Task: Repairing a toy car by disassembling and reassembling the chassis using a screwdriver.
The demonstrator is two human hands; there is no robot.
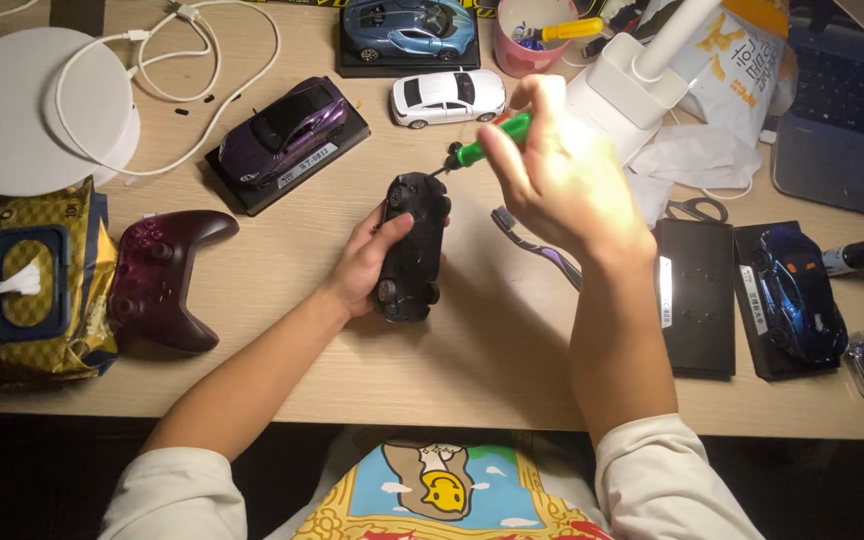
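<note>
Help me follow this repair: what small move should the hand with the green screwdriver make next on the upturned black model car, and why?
Probably lower the tip straight into the screw and keep it square. The right hand holds the green screwdriver tilted, its tip at the front end of the black model car, which lies underside up on the table. The left hand grips the car's side, steadying it.

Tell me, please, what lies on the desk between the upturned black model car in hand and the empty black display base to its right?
A purple toothbrush lies there, partly under the right hand, seen in the head view.
</note>
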